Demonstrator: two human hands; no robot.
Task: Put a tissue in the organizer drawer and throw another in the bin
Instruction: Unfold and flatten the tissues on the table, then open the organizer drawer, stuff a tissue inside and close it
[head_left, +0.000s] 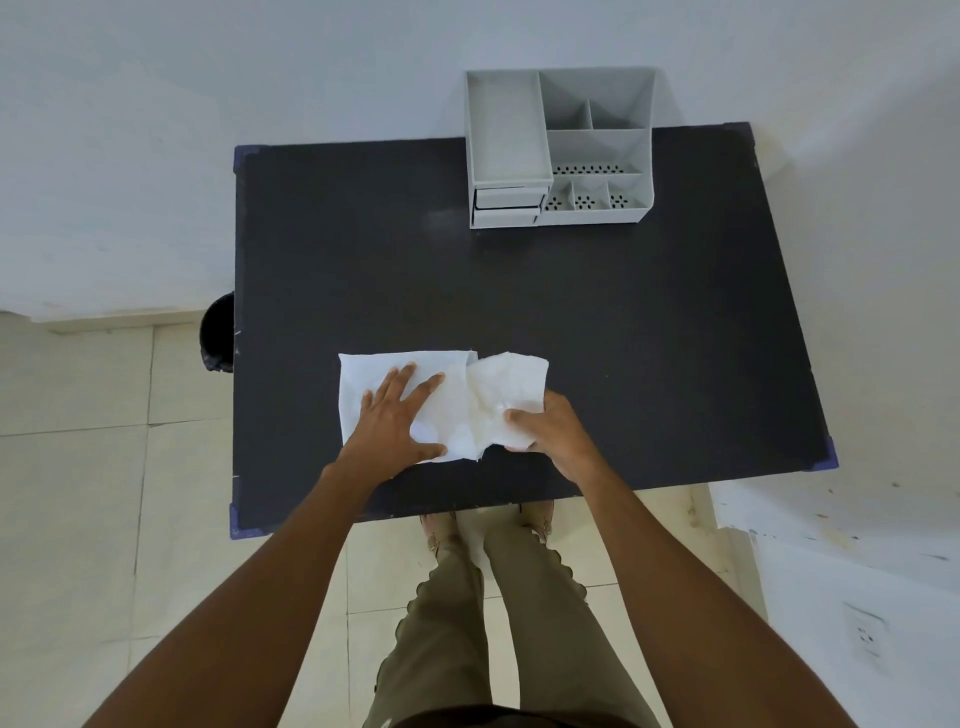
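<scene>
Pale tiled floor (93, 467) and a white wall surround a dark rectangular table (623, 338), seen from above. Near the table's near edge lie two white tissues: a flat tissue (374, 371) on the left and a crumpled tissue (511, 382) on the right, their inner edges overlapping. The person's left hand (397, 418) lies open, palm down with fingers spread, pressing on the flat tissue. The right hand (550, 428) is curled, its fingers pinching the near right part of the crumpled tissue. At the table's far edge, well apart from the tissues, stands a grey organizer (597, 150) with open top compartments; its two small drawers (509, 205) at the near left appear pushed in. A dark bin (218, 332) stands on the floor just beside the table's left edge, partly hidden by it.
</scene>
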